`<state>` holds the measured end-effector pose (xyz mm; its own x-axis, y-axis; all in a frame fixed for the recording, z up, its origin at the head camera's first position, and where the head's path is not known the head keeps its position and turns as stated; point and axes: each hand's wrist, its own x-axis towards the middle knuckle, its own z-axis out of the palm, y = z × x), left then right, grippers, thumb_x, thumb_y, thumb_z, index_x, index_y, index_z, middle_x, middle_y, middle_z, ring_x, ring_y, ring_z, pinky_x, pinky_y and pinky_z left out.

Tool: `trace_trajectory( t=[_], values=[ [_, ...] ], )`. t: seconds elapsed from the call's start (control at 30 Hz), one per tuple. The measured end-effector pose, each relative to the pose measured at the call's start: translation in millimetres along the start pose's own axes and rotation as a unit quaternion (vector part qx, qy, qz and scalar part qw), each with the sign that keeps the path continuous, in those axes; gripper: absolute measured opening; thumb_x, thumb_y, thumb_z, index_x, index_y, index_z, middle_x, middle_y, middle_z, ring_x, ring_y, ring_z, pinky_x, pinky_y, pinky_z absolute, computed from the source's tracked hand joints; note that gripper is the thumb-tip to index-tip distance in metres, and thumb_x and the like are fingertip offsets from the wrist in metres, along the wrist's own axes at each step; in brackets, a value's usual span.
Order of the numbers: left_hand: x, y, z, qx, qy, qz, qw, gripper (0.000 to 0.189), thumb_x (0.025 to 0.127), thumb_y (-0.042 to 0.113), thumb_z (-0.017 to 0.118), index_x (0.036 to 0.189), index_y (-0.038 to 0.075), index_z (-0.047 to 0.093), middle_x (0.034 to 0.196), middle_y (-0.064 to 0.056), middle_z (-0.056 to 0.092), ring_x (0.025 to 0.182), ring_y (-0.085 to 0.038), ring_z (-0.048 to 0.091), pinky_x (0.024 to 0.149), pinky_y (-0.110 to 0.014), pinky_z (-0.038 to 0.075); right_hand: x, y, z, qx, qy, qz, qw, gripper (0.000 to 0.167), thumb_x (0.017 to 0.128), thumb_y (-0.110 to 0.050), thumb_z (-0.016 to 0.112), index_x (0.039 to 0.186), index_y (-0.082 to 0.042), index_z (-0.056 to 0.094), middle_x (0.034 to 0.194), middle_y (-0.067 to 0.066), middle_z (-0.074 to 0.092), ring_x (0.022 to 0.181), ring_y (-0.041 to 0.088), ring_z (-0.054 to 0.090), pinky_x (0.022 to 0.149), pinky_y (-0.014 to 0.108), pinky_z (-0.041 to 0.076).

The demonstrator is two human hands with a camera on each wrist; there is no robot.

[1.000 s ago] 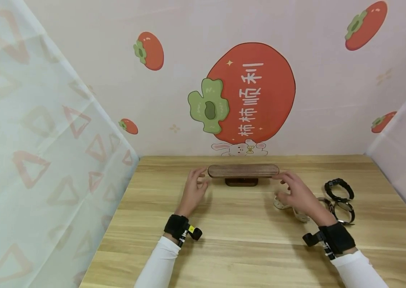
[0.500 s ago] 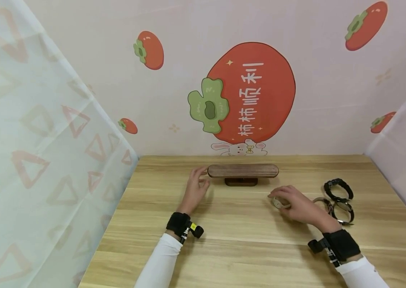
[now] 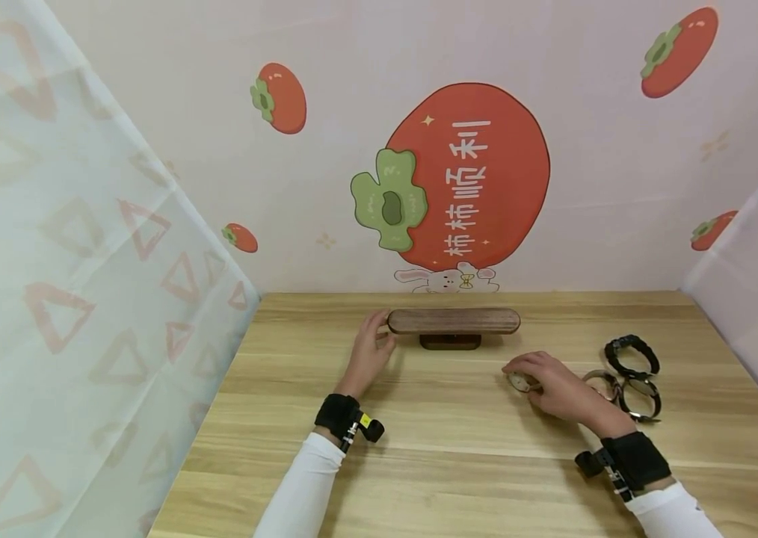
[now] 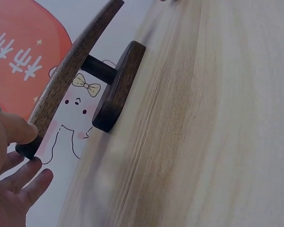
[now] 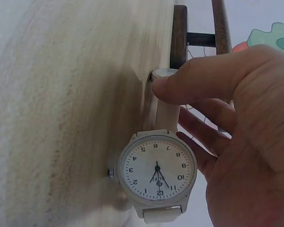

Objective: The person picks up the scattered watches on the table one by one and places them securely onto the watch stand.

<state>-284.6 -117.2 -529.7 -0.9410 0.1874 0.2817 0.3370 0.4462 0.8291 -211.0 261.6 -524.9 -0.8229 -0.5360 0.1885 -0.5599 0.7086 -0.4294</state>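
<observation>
A dark brown wooden display stand (image 3: 454, 321), a long bar on a post and foot, stands at the back of the table. My left hand (image 3: 368, 357) is at its left end. In the left wrist view, the thumb lies on the tip of the bar (image 4: 61, 92) with fingers curled below, pinching it. My right hand (image 3: 557, 385) is low over the table, right of the stand. Its thumb and fingers pinch the pale strap of a white wristwatch (image 5: 156, 168). The numbered dial faces the right wrist camera. A rounded, silvery strap end shows at the thumb tip.
Right of my right hand lie a black chunky-band watch (image 3: 632, 355), a dark slim-banded watch (image 3: 641, 397) and a watch with a light band (image 3: 599, 375). A patterned wall (image 3: 325, 187) rises behind the wooden table (image 3: 433, 478), with fabric walls at both sides.
My right hand has left the stand's right end, come down toward the front and taken hold of the white wristwatch. My left hand has shifted slightly at the stand's left end.
</observation>
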Motion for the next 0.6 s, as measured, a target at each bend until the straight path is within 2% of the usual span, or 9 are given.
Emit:
trace_trajectory(
  t=[0.33, 0.6],
  values=[
    [1.4, -0.5, 3.3, 0.011, -0.008, -0.011, 0.9998, 0.059, 0.105, 0.004, 0.066, 0.16, 0.003, 0.044, 0.16, -0.022, 0.043, 0.141, -0.037, 0.053, 0.109, -0.045, 0.058, 1.2, -2.1, -0.9, -0.004, -0.01, 0.022, 0.9997, 0.046, 0.089, 0.011, 0.075, 0.131, -0.007, 0.073, 0.132, 0.014, 0.069, 0.127, 0.041, 0.061, 0.103, 0.059, 0.056],
    [0.5, -0.9, 4.5, 0.011, -0.006, -0.009, 0.9999, 0.06, 0.105, 0.005, 0.066, 0.16, 0.004, 0.044, 0.16, -0.021, 0.043, 0.142, -0.037, 0.053, 0.109, -0.044, 0.058, 0.8, -1.7, -1.0, -0.012, -0.021, 0.022, 0.9995, 0.052, 0.086, 0.017, 0.071, 0.132, -0.008, 0.072, 0.134, 0.014, 0.068, 0.129, 0.041, 0.059, 0.102, 0.058, 0.056]
  ],
)
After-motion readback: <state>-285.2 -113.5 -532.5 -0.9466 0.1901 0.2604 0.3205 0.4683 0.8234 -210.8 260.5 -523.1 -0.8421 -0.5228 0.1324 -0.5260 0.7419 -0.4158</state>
